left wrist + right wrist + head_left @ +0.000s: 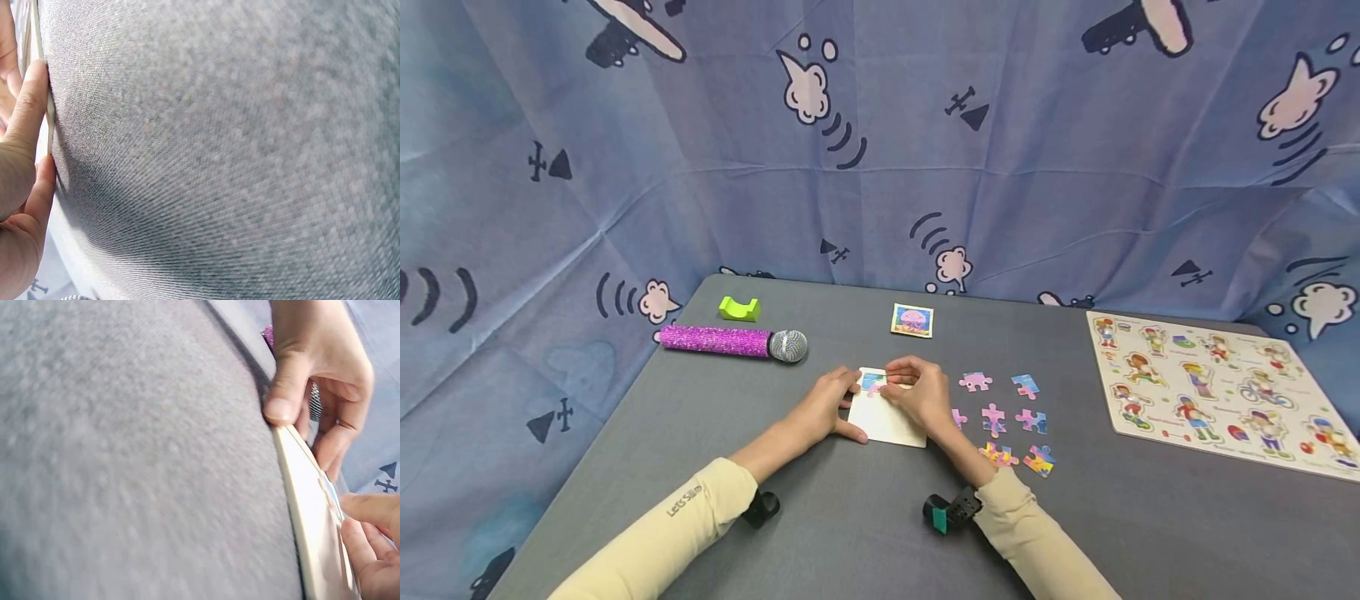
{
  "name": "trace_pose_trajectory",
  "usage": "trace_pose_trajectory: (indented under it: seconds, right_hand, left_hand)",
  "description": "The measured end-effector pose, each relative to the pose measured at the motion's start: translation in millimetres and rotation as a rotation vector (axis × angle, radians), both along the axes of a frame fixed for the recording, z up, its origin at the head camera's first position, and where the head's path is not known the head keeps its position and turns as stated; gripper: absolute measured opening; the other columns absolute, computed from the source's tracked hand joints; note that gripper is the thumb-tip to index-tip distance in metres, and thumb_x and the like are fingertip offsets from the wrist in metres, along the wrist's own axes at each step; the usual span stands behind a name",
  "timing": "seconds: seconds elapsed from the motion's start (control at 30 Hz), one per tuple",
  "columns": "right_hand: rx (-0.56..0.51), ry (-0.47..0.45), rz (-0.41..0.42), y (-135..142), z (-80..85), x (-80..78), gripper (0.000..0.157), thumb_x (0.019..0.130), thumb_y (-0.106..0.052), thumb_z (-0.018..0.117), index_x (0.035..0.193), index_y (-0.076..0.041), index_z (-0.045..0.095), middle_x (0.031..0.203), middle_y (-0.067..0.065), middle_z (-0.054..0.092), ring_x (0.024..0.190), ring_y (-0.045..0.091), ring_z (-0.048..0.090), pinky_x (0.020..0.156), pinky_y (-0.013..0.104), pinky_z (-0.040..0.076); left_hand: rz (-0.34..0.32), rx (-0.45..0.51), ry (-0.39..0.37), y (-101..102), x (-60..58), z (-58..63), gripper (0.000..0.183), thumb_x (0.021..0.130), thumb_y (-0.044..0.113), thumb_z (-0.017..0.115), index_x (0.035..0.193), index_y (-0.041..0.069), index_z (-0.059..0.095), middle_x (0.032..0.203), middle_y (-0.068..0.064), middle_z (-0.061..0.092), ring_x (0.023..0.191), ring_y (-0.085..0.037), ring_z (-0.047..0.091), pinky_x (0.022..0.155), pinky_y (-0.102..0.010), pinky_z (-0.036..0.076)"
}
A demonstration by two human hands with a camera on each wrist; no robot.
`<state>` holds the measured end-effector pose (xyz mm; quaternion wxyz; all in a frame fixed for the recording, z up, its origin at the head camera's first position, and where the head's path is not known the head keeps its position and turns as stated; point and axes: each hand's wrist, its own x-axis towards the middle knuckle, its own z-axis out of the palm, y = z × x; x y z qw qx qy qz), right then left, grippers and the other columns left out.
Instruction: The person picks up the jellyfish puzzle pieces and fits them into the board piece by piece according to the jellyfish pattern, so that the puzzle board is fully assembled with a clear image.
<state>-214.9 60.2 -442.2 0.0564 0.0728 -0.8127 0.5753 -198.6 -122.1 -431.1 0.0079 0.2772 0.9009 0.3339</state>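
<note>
A pale puzzle tray (891,422) lies on the grey table, with a blue and pink jigsaw piece (872,382) at its upper left corner. My left hand (820,409) holds the tray along its left side, thumb near the lower corner and fingers higher up. In the right wrist view that thumb (281,407) touches the tray's corner. My right hand (922,394) reaches over the tray, its thumb and fingertips pinching the piece's right side. Several loose jigsaw pieces (992,420) lie right of the tray, partly behind my right forearm.
Beyond the tray lies a small framed picture (912,320). A glittery purple microphone (718,341) and a green curved block (740,310) lie at the back left. A large board with figures (1168,423) occupies the right side. A patterned blue curtain (880,208) hangs behind the table.
</note>
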Motion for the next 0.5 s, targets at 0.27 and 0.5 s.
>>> trace_pose_trajectory:
  seconds: [0.27, 0.5]
  right_hand:
    - [-0.084, -0.069, 0.102, 25.8, 6.2, 0.1, 0.031, 0.077, 0.008, 0.074, 0.107, 0.009, 0.065, 0.104, 0.024, 0.067, 0.095, 0.033, 0.066, 0.077, 0.019, 0.054]
    - [-0.083, -0.055, 0.2, 56.4, 8.0, -3.2, 0.034, 0.082, 0.005, 0.071, 0.113, 0.011, 0.061, 0.109, 0.028, 0.063, 0.098, 0.034, 0.063, 0.077, 0.015, 0.052]
  left_hand:
    - [-0.002, -0.001, -0.022, -1.3, -1.0, -2.0, 0.095, 0.055, 0.019, 0.093, 0.128, -0.019, 0.046, 0.103, -0.019, 0.058, 0.096, -0.031, 0.06, 0.079, -0.024, 0.055]
    - [-0.007, -0.001, 0.004, -0.1, -0.5, -1.8, 0.096, 0.054, 0.02, 0.093, 0.127, -0.02, 0.046, 0.101, -0.019, 0.058, 0.093, -0.031, 0.059, 0.079, -0.025, 0.055]
